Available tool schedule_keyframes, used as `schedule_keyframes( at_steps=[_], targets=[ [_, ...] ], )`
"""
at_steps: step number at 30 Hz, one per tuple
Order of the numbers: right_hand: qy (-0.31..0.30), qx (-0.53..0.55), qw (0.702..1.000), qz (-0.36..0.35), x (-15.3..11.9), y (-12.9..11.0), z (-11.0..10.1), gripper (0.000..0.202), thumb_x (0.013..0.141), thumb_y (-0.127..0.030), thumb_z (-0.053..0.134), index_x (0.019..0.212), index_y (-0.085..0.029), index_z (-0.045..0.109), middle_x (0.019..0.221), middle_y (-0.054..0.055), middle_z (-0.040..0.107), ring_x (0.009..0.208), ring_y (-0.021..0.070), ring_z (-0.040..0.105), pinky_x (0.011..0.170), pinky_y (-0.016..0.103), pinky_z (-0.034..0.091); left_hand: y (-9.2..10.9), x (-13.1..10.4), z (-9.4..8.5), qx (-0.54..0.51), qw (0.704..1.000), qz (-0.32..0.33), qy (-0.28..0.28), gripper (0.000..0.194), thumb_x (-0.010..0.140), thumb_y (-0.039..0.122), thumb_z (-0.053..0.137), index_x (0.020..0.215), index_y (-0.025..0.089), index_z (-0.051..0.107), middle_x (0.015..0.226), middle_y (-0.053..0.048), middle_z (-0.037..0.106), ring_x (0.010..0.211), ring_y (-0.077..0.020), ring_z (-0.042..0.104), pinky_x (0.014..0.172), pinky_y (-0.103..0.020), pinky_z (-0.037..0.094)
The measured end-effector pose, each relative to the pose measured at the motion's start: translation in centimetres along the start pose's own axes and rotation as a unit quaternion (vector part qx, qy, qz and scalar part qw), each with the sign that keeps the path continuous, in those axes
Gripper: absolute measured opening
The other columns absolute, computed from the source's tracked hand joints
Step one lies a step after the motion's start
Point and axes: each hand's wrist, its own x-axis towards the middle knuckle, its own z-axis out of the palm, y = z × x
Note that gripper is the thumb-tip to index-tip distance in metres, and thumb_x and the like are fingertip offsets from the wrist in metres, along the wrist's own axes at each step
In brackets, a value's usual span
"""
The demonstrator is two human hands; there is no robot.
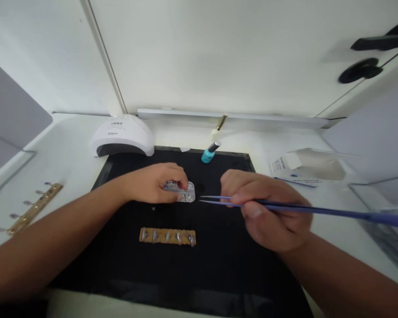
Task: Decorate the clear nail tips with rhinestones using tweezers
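Note:
My left hand is closed around a small clear compartment case, its thumb and fingers on either side. Shiny bits like rhinestones show in the case, which is partly hidden under the hand. In my right hand is a pair of long blue-purple tweezers, pointing left. Their thin tips are slightly apart, just right of the case, with nothing visible between them. Nearer to me, a gold-coloured strip carries several nail tips in a row. A tiny dark speck lies between strip and case.
A black mat covers the middle of the white table. Behind it stand a white nail lamp and a turquoise polish bottle. A gold-capped bottle is farther back. Another strip lies left, an open white box right.

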Motion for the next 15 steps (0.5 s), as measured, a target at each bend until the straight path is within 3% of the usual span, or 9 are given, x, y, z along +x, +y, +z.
schedule_keyframes(
  at_steps=[5,10,15],
  targets=[
    [-0.035,0.012,0.999,-0.038,1.3,2.1,1.4,0.013,0.086,-0.016,0.051,0.087,-0.018,0.064,0.07,0.004,0.06,0.065,0.0169,0.057,0.061,0.035,0.049,-2.8,0.5,2.0,-0.018,1.0,0.019,-0.011,0.008,0.081,0.017,0.062,0.088,0.015,0.065,0.084,-0.003,0.063,0.083,-0.0154,0.058,0.078,-0.028,0.048],
    [-0.078,0.022,0.997,-0.006,0.4,4.2,2.4,0.013,0.087,-0.015,0.048,0.085,-0.016,0.061,0.067,0.005,0.06,0.066,0.0173,0.057,0.062,0.037,0.05,-3.5,0.5,2.7,-0.048,0.999,-0.005,0.023,0.01,0.088,0.012,0.054,0.088,0.014,0.064,0.084,-0.003,0.063,0.081,-0.0133,0.057,0.076,-0.026,0.046],
    [-0.132,0.002,0.991,0.024,0.0,4.9,2.4,0.013,0.088,-0.01,0.048,0.089,-0.016,0.059,0.072,0.005,0.062,0.071,0.0171,0.059,0.069,0.038,0.052,-3.7,0.4,2.9,-0.075,0.997,-0.023,0.02,0.011,0.09,0.01,0.053,0.09,0.014,0.063,0.085,-0.002,0.061,0.082,-0.0118,0.057,0.075,-0.024,0.045]
  ],
)
